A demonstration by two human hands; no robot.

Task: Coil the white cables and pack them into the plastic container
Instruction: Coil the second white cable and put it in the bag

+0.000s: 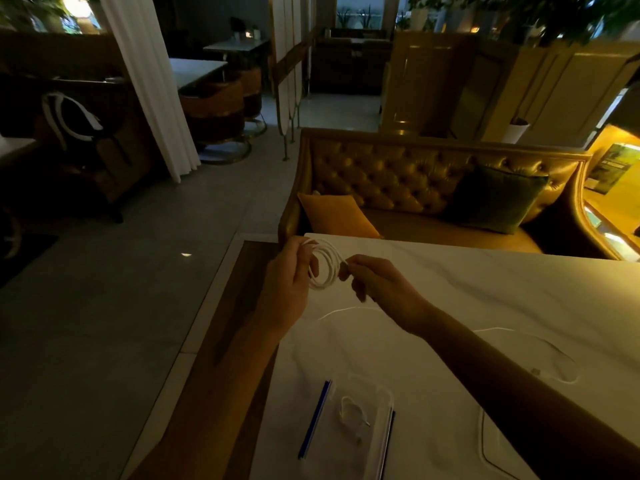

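Note:
My left hand (289, 275) holds a coiled white cable (327, 266) above the far left corner of the white marble table (485, 299). My right hand (375, 280) pinches the coil's right side. A loose white cable (540, 341) lies uncoiled on the table to the right, partly hidden by my right forearm, with a plug near its end. Near the front edge sits the clear plastic container (360, 424) with blue clips; a small coiled cable lies inside it.
The container's clear lid (491, 441) lies at the front right, partly under my forearm. Behind the table stands a tufted sofa (398, 181) with an orange cushion (337, 216) and a green cushion (498, 199). The table's left edge drops to the floor.

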